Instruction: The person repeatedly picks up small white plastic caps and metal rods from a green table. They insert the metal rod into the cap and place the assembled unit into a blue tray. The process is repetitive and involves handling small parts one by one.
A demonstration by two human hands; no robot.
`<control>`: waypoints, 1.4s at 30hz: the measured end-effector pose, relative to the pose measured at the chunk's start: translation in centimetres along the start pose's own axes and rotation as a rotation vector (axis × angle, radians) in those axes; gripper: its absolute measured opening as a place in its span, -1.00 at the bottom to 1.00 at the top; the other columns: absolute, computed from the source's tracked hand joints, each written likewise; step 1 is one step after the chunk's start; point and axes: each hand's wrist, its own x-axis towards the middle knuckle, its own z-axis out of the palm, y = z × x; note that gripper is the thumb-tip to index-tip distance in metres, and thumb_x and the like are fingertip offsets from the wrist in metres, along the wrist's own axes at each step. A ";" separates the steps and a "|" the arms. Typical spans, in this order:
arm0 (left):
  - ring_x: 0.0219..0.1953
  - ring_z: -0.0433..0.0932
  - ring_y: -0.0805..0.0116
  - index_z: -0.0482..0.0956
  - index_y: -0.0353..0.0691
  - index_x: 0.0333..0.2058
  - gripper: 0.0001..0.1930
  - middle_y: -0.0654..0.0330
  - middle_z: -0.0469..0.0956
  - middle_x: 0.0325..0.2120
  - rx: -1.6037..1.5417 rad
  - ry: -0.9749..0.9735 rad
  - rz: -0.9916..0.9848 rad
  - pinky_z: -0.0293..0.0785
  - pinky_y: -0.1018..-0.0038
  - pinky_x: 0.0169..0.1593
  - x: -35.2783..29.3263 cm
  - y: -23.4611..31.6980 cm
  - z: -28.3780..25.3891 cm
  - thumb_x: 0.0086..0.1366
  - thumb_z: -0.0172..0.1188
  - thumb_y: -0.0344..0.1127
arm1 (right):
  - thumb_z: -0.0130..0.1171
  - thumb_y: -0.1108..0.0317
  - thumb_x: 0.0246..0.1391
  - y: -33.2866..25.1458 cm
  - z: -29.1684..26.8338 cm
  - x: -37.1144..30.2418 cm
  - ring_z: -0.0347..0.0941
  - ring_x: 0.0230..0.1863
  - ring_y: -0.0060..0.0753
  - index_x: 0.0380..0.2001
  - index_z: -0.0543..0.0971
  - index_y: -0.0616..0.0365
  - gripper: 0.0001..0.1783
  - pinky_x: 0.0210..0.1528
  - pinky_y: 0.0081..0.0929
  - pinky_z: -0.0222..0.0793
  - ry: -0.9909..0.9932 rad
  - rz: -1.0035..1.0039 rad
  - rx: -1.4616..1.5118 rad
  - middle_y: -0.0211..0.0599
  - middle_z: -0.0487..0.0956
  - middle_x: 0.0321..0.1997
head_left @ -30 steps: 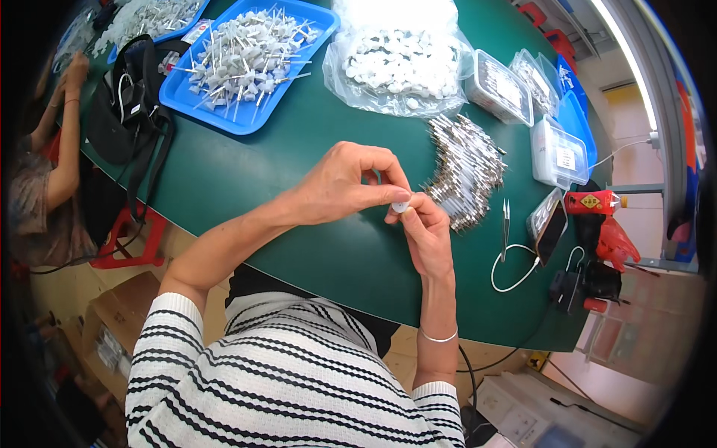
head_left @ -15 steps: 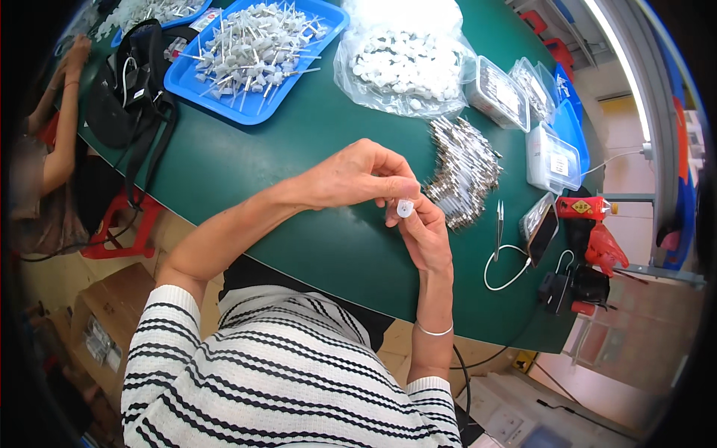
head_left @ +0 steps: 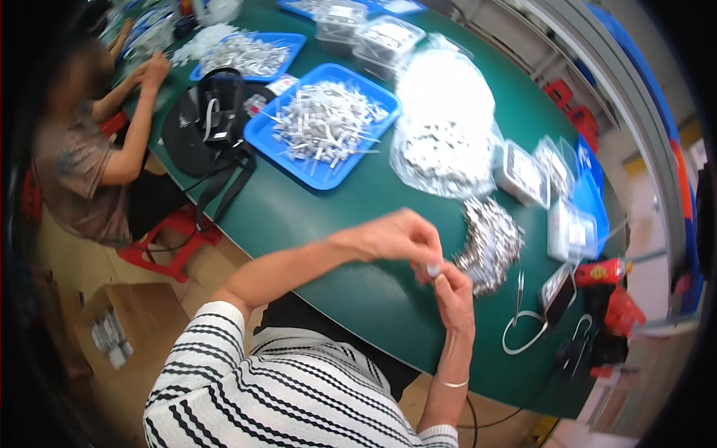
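Right hand [head_left: 454, 296]: grip pinching small white cap [head_left: 433, 269], left of metal-rod heap [head_left: 494, 246] on counter [head_left: 358, 203]. Left hand [head_left: 403, 237] at cap; grip blurred, cannot tell. Behind heap: plastic bag [head_left: 447, 93]. Right of heap: tweezers [head_left: 519, 293], phone [head_left: 559, 302]. Heap crowds right hand.

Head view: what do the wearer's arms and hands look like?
The left hand and right hand are gloveless. A thin, pale bracelet circles the right forearm. The left sleeve, white knit with black stripes, ends near the elbow; the right sleeve matches.
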 end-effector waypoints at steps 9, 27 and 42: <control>-0.20 0.52 0.28 0.59 -0.27 -0.40 -0.88 0.17 0.58 -0.31 1.600 0.974 0.644 0.37 0.41 -0.09 -3.2 8.2 -13.8 0.14 0.26 -0.34 | 0.18 0.48 0.08 -2.6 -8.1 -6.7 0.40 -0.30 -0.59 -0.29 0.59 0.26 -0.87 -0.30 -0.63 0.30 0.853 -0.097 -0.547 -0.45 0.58 -0.34; -0.16 0.53 0.18 0.59 -0.26 -0.32 -0.86 0.14 0.60 -0.32 1.374 0.663 0.648 0.40 0.39 -0.06 4.1 2.8 -7.3 0.09 0.24 -0.50 | 0.27 0.53 -0.15 0.7 -2.9 -2.1 0.34 -0.33 -0.19 -0.42 0.54 0.17 -0.84 -0.29 -0.30 0.32 0.489 -0.235 -1.289 -0.27 0.40 -0.45; -0.24 0.47 0.15 0.60 -0.22 -0.37 -0.88 0.14 0.52 -0.40 1.580 0.468 0.572 0.39 0.32 -0.15 13.4 -3.5 -7.1 0.09 0.26 -0.36 | 0.24 0.55 -0.13 0.7 -3.1 0.1 0.32 -0.29 -0.12 -0.49 0.49 0.24 -0.89 -0.23 -0.23 0.30 0.424 -0.168 -1.261 -0.17 0.40 -0.42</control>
